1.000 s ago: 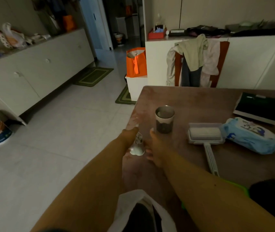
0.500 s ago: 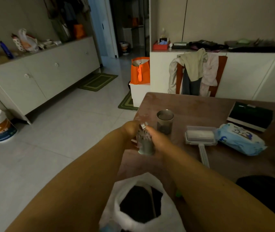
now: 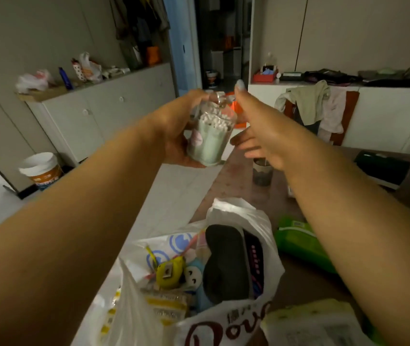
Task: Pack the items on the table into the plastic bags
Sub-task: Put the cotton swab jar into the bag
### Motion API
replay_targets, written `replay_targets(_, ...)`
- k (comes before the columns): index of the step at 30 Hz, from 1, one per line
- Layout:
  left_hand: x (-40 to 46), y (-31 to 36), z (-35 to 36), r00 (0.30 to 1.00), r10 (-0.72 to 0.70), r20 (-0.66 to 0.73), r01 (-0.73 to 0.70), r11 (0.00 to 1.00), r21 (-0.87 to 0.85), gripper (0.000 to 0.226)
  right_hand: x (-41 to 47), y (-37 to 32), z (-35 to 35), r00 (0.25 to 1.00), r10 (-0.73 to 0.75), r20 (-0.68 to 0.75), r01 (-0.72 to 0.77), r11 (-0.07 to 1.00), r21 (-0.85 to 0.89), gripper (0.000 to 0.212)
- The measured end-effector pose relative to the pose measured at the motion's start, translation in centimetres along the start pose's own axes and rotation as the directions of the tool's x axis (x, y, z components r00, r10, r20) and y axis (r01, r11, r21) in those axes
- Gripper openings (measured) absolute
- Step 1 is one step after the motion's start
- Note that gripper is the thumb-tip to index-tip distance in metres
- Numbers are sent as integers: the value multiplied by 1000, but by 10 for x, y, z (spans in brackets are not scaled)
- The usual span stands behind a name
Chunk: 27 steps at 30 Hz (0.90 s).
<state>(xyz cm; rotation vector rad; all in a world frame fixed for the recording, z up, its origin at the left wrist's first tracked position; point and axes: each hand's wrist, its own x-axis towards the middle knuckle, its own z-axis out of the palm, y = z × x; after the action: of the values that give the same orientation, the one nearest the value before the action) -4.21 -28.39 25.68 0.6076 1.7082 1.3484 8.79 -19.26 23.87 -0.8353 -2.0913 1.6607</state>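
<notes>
Room: dim, white cabinets (image 3: 104, 113)
Worktop (image 3: 306, 278): brown — white plastic bag (image 3: 238, 216) gaping, partly filled
Left hand (image 3: 176, 126): wrapped around clear cotton swab jar (image 3: 210, 137), raised above worktop
Right hand (image 3: 261, 136): fingers spread, empty — just beside jar

The clear jar (image 3: 210, 136) holds white-tipped swabs with pale green stems and a pink sticker. The bag (image 3: 223, 318) is white with dark red lettering and blue round prints; inside lie a black mask (image 3: 226, 265), a yellow toy (image 3: 169, 273) and a light blue one (image 3: 195, 275). The table (image 3: 238, 186) is mottled reddish brown. A bright green pack (image 3: 298, 243) lies on it, and a grey cup (image 3: 262, 174).
</notes>
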Motion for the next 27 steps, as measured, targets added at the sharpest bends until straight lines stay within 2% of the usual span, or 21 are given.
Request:
replay_targets(2,-25,-10,-16,999,11,-45,-5,992,126,53,-37,-3,4,998,-65,5,64,982,-179,100)
replay_targets(4,-49,-29,-31,999,-32,-13,34,966,256,56,-73,3,13,994,-41,106,77,929,-361,108)
replay_targets(6,-64,-52,-39,990,-135,28,113,915,388,54,-94,20,26,980,28,196,74,868,-492,90)
replay_targets(7,-69,-64,-38,978,-204,52,159,878,451,52,-100,27,31,976,50,210,64,862,-503,82)
replay_targets(9,-72,-85,-26,931,-356,79,257,794,550,48,-103,36,33,982,16,187,60,917,-394,77)
replay_targets(12,-62,-106,5,862,-507,-2,372,630,681,53,-95,37,19,997,-78,21,81,982,-168,63)
replay_targets(16,-37,-141,16,889,-438,-135,366,501,784,55,-90,42,13,996,-61,-70,63,998,26,59)
replay_targets(18,-35,-152,10,897,-401,-185,380,486,787,52,-91,48,13,992,-64,-106,73,994,83,58)
replay_targets(20,-35,-155,6,915,-351,-199,366,519,773,52,-88,54,11,984,-75,-161,96,987,128,55)
replay_targets(22,-41,-144,10,929,-306,-209,346,515,784,52,-84,58,10,974,-88,-208,122,980,158,52)
replay_targets(25,-48,-118,18,936,-290,-200,309,402,862,44,-81,62,11,972,-81,-222,118,980,158,49)
replay_targets(27,-49,-98,23,935,-298,-194,304,388,870,42,-83,63,12,974,-80,-213,118,978,175,47)
